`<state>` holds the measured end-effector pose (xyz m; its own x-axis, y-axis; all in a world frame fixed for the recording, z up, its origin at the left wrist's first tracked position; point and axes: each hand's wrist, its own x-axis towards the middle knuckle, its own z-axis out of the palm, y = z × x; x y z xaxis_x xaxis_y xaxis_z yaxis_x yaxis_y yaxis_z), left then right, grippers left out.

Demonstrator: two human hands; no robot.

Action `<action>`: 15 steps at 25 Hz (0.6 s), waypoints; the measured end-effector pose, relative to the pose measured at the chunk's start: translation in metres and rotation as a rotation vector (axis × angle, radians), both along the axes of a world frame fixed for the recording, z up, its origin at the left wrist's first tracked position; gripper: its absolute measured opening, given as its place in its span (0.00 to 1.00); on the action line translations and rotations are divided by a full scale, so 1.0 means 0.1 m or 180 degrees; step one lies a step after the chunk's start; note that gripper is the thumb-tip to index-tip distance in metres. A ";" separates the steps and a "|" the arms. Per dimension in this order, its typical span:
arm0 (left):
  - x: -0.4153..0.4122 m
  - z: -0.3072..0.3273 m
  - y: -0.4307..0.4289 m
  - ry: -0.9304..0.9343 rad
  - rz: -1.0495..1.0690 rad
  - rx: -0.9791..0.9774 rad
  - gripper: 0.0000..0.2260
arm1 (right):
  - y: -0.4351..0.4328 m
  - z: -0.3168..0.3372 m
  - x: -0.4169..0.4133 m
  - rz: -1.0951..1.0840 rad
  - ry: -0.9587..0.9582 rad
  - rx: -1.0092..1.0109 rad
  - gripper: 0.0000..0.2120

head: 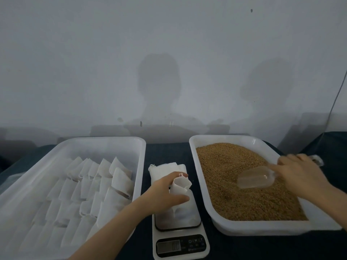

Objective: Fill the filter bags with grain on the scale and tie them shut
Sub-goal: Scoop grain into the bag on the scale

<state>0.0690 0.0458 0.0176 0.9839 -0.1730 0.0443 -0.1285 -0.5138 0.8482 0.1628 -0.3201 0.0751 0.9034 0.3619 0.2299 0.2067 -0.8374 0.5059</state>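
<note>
Scooping cleanly is the job in hand. The grain tray [195, 147] on the right holds a deep bed of grain [234, 194], so a shallow dig and a less-than-heaped load look safest for a narrow bag mouth. The white tray [105, 141] on the left carries rows of white bags [84, 184]; whether they are filled is hard to tell. Between the trays sits the digital scale [180, 246], its display too blurred to read, with a stack of empty bags [165, 169] just behind it. The right hand [298, 175] grasps the handle of the clear plastic scoop [253, 178], low over the grain. The left hand [163, 192] pinches the open filter bag [181, 184] upright on the scale plate. It should spread the mouth wide without leaning on the plate, or the reading will likely be off.
</note>
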 end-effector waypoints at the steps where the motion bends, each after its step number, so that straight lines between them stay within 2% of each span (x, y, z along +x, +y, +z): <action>1: 0.00 -0.01 0.00 0.0010 -0.0009 0.0023 0.24 | 0.08 -0.07 0.00 0.0048 0.0057 0.0059 0.23; 7: -0.02 -0.02 0.01 0.0079 -0.0020 0.0099 0.24 | 0.40 -0.42 0.09 -0.0083 0.0324 0.0670 0.21; 11: 0.00 -0.02 0.01 0.0076 0.0005 0.0130 0.23 | 0.29 -0.50 0.14 -0.0113 0.0551 0.1249 0.17; 15: 0.01 -0.02 0.02 0.0045 0.0021 0.0123 0.22 | 0.13 -0.48 0.11 -0.0119 0.0872 0.1832 0.16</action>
<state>0.0696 0.0477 0.0161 0.9855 -0.1680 0.0238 -0.1133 -0.5471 0.8294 0.1738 -0.3075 0.0274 0.9667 0.2163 0.1370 0.2301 -0.9686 -0.0942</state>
